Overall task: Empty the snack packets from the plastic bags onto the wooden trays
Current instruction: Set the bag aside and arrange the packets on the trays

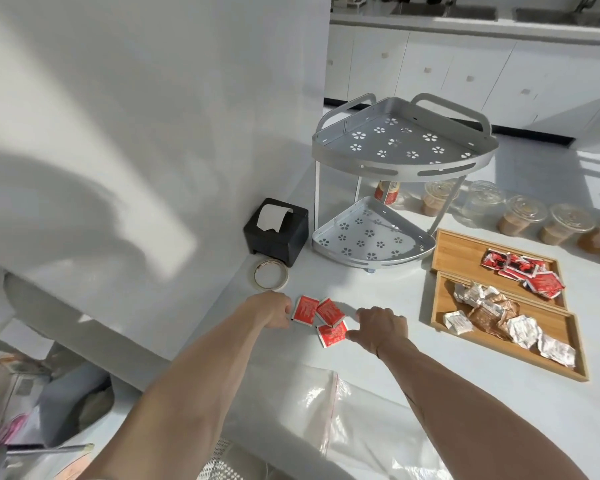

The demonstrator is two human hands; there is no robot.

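Three red packets (321, 318) on the counter (378, 358): light, flat, crinkly foil, likely slippery; best pinched by edges. Left hand (272, 310) pinches one packet's edge; right hand (381, 327), fingers curled, touches another's.

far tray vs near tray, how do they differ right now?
Contents: the far tray holds red packets; the near tray holds white and brown packets.
Spread: the far tray's packets bunch toward its right end, leaving its left part bare; the near tray's packets run along most of its length.
Shared: both are wooden, rectangular, rimmed, and lie side by side, touching, on the white counter.
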